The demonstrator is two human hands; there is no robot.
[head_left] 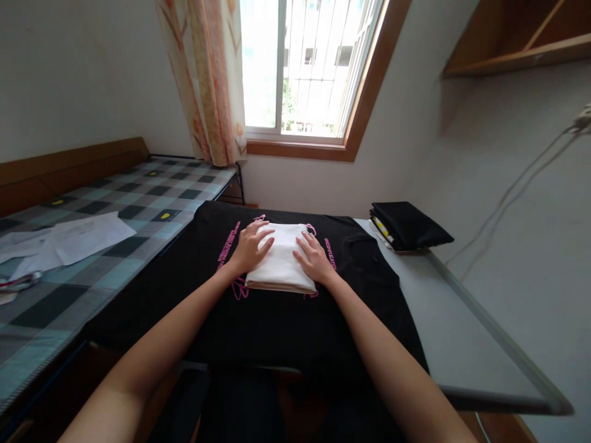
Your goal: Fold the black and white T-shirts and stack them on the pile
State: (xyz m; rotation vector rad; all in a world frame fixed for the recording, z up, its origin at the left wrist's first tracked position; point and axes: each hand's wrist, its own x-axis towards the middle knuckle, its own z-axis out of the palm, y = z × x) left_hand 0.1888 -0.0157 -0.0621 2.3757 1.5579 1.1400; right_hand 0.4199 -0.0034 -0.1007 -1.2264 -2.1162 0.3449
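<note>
A folded white cloth point(282, 261) lies flat in a neat, layered rectangle. Beneath it spreads a black T-shirt point(258, 323) with pink lettering, laid over the table. My left hand point(252, 246) rests on the cloth's left side, fingers spread and pointing inward. On the right side of the cloth lies my right hand point(316, 257), its fingers also stretched out. Both palms press from above, and neither hand grips anything. Part of the pink print is hidden under the cloth.
To the left stands a bed point(184, 191) with a checked cover, bearing papers point(78, 237). A black folder-like stack point(410, 224) sits on the grey tabletop point(466, 326) at the right, near the wall. Behind are a window point(309, 74) and a curtain point(215, 80).
</note>
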